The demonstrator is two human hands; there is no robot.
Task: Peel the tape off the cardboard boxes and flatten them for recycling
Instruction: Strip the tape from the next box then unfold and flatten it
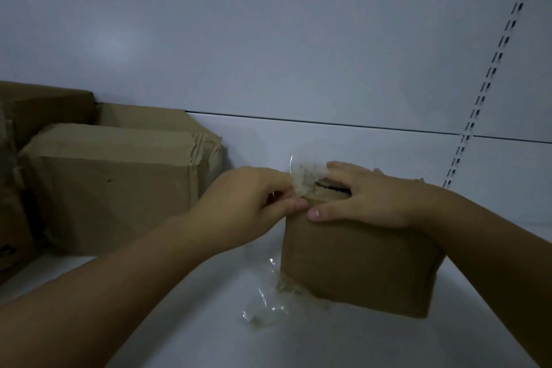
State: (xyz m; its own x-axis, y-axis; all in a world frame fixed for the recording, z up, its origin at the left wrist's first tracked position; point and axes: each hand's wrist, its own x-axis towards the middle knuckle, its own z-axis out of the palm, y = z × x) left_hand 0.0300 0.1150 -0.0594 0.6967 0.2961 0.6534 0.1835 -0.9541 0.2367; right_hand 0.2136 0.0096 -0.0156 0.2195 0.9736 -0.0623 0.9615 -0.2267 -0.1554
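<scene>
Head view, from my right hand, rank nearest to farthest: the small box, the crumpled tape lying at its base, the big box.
1. small box, held by the right hand.
2. crumpled tape, at that box's lower left corner.
3. big box, far left.

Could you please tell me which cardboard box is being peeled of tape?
The small box on the right: right hand holds it, left hand pinches its tape; the larger boxes lie untouched.
</scene>
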